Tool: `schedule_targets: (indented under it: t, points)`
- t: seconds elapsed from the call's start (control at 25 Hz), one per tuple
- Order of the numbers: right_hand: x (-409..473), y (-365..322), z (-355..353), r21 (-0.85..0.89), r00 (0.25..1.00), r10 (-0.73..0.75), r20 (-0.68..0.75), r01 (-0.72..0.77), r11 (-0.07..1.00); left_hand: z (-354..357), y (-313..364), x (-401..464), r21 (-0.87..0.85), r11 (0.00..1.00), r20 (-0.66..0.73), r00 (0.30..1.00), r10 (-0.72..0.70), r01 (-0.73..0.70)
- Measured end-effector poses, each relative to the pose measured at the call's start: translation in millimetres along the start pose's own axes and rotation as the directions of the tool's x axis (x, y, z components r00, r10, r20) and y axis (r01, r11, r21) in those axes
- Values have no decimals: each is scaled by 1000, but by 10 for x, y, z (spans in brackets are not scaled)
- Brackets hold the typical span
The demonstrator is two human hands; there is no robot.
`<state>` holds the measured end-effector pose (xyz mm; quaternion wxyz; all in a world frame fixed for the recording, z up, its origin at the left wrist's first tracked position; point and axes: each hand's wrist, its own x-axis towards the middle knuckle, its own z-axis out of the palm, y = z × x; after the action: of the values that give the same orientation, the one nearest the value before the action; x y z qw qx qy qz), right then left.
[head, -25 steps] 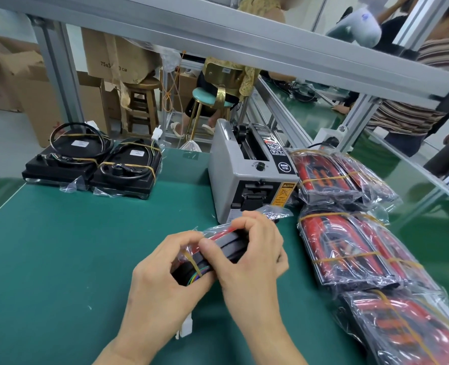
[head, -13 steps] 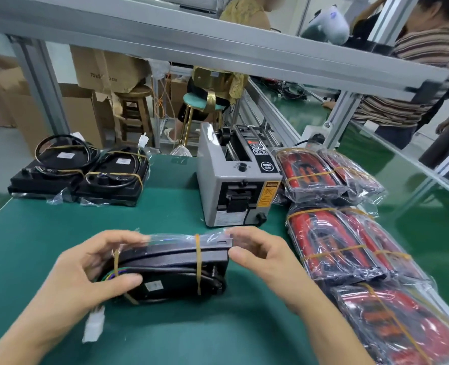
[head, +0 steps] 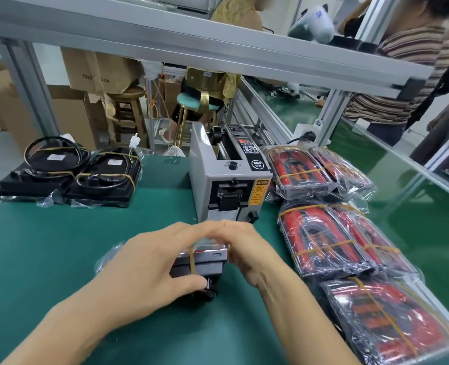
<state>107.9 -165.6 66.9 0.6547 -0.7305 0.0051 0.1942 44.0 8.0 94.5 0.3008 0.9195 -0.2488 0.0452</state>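
Observation:
A black device in a clear plastic bag (head: 205, 263), bound by a yellow rubber band, stands on its edge on the green mat (head: 47, 254) in front of me. My left hand (head: 149, 270) covers its left side, thumb under the front corner and fingers over the top. My right hand (head: 247, 248) grips its right end, fingers curled over the top where they meet the left fingers. Much of the package is hidden behind my hands.
A grey tape dispenser machine (head: 228, 180) stands just behind my hands. Bagged red-and-black packages (head: 323, 238) lie in rows along the right. Two black units with coiled cables (head: 68, 175) sit at the back left. People work beyond the aluminium frame (head: 191, 40).
The package was turned from lying lengthwise between spread hands to standing end-on. Both hands have closed in together over its top, and the white connector is no longer visible.

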Motion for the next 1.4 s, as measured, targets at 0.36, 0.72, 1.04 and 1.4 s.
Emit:
schedule_targets:
  t: [0.36,0.72,1.04,1.4]
  points:
    - [244,-41,-247,198,809,-22,-588,170,965,96,-49,93,58,941,-323,898,-299,334]
    - [533,-148,-151,214,773,81,-629,73,974,193,58,98,181,911,-244,914,-323,370]
    - [425,-291,-113,509,820,291,-493,1,861,198,98,69,146,909,-258,902,-347,391]
    - [-504,-115,190,311,978,-44,-205,108,944,239,81,47,-35,968,-330,911,-246,249]
